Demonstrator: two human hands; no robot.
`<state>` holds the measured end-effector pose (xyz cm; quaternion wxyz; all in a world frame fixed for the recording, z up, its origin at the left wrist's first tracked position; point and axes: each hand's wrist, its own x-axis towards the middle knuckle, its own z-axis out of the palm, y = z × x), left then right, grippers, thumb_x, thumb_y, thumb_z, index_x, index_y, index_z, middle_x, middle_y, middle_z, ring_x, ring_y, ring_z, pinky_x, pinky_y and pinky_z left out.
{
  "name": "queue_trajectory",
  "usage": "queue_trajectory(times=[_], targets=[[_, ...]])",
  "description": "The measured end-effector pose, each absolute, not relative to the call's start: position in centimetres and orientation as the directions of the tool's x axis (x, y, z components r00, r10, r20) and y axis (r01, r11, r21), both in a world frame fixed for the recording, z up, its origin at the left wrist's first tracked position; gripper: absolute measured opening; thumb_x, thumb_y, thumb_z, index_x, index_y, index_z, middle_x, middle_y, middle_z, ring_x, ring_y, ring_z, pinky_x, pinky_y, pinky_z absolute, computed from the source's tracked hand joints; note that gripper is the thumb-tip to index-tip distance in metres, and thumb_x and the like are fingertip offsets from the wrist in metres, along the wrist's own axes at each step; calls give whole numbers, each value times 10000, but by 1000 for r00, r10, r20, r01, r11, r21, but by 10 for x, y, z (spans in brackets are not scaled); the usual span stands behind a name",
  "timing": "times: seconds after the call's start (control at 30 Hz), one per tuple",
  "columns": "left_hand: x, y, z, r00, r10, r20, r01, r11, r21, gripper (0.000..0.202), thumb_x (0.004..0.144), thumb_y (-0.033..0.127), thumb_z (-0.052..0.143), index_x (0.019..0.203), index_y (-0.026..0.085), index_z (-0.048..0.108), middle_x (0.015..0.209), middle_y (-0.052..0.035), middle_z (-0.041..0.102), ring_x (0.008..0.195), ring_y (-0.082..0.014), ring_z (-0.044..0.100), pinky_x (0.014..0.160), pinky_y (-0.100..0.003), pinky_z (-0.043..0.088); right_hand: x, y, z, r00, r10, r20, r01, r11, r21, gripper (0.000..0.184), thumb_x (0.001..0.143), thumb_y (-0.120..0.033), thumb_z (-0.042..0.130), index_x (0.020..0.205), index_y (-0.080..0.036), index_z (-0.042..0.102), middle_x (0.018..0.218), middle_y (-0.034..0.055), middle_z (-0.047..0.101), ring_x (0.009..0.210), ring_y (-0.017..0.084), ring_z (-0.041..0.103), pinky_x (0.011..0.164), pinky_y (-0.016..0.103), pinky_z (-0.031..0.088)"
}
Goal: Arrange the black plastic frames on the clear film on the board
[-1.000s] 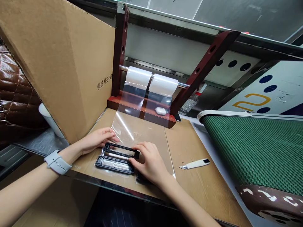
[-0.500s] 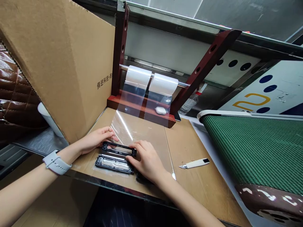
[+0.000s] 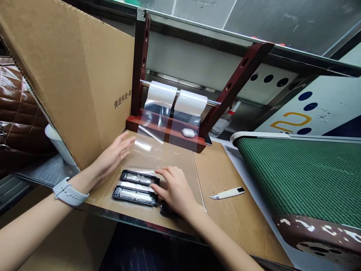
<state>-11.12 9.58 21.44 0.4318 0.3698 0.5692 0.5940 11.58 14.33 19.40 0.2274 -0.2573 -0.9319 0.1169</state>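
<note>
One cardboard box (image 3: 84,75) reads "俱进科技".

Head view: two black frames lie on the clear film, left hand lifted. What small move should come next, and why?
Probably bring the left hand down onto the clear film to smooth it over the far black frame. That hand hovers open above the film, touching nothing, while the right hand rests its fingertips on that frame's right end. The near black frame lies parallel beside it.
</note>
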Motion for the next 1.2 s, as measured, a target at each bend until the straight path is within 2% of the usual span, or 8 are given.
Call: queue_trajectory(times=[0.07,0.17,0.3,0.43,0.5,0.7,1.0,1.2], targets=[[-111,94,217,-459,887,50,24,-44,999,489,901,401,429,1354,286,284,1548,-66,317,1415,-151,265,1170,-350,216,121,137,199,-776,531,341,419,838,-351,274,800,-319,709,1026,-186,632,994,85,641,919,242,550,821,403,452],[-110,75,219,-478,870,120,220,-14,975,394,895,427,431,1251,258,427,1444,-73,450,1380,-201,324,1158,-341,229,128,127,203,-837,499,226,404,840,-362,361,703,-388,783,977,-190,657,972,65,628,915,238,546,812,387,459],[-111,32,210,-277,960,42,459,94,883,341,841,555,497,1075,331,602,1206,-17,630,1232,-295,484,1104,-413,314,130,122,199,-851,491,185,403,838,-368,343,696,-353,777,972,-184,664,950,45,629,907,215,543,820,366,456],[-120,-2,188,-65,998,-14,642,53,765,457,765,529,636,1203,428,551,1336,20,559,1294,-295,434,1140,-448,283,129,124,198,-842,501,202,399,829,-392,227,752,-282,713,952,-181,675,924,41,632,896,202,543,827,356,455],[-124,-10,178,-19,1000,-19,708,27,706,531,772,474,657,1273,452,482,1381,22,521,1314,-277,419,1149,-452,283,129,124,199,-849,489,199,387,833,-395,293,730,-331,747,967,-174,679,939,46,636,911,208,546,837,359,457],[-128,-4,163,-16,997,70,767,-33,641,458,840,479,562,1278,364,494,1317,-58,586,1238,-311,496,1090,-513,363,129,114,200,-864,447,232,379,880,-287,566,619,-502,805,1028,-138,663,949,67,633,910,232,550,841,384,464],[-131,0,160,-74,988,133,753,-32,658,440,818,544,555,1217,358,567,1241,-50,653,1169,-310,564,1045,-475,426,122,104,186,-808,499,313,436,864,-252,211,777,-315,683,928,-169,664,910,58,637,865,212,556,791,354,467],[-136,-28,155,-116,986,120,750,7,662,434,790,550,588,1200,412,570,1213,-14,676,1137,-306,592,1019,-486,455,122,87,185,-806,500,317,400,855,-330,246,767,-366,703,917,-176,657,919,39,641,872,203,562,789,344,460]])
